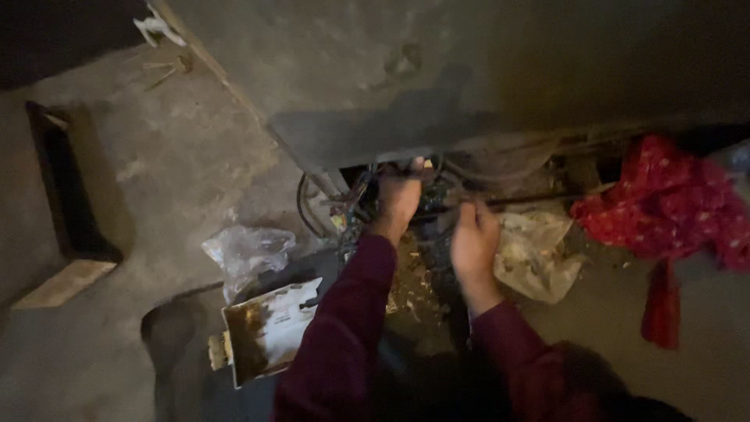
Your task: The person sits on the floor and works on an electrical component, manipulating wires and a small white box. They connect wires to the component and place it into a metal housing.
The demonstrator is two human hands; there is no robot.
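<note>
My left hand [400,197] reaches under the raised lower edge of a grey metal cabinet [406,117], its fingers curled into a tangle of dark wires [355,205]. My right hand [473,241] is just to the right, closed around a thin dark rod [539,200] that runs off to the right. Both sleeves are dark red. The scene is dim and blurred, so what the left fingers grip is not clear. Debris [412,285] lies on the floor between my forearms.
A crumpled clear plastic bag [248,252] and a stained, torn cardboard box [269,330] lie at lower left. Another pale plastic bag [535,254] sits right of my hands, then a red patterned cloth [672,205]. A dark rectangular frame [66,191] rests at far left.
</note>
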